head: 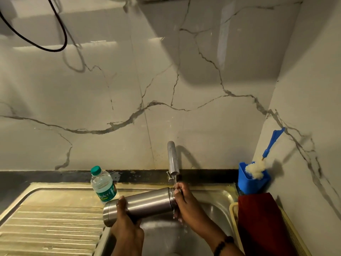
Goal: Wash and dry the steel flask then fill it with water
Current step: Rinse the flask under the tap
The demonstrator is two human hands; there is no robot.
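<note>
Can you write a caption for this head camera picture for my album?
Both hands, left and right, hold a steel flask sideways under the tap over the sink.

Place: we take this for a home kitchen, seen at its washing corner.
Sink: we see a steel sink [221, 204] with a ribbed draining board [46, 218] on its left.
Tap: we note a chrome tap [173, 159] standing at the back of the basin.
Walls: we find glossy marble-patterned wall tiles [129, 89] above a dark desk [36, 177] edge.
Washing gear: we spot a blue holder [251, 182] with a bottle brush [258, 168], a red cloth [262, 218] and a plastic water bottle [103, 183].
</note>
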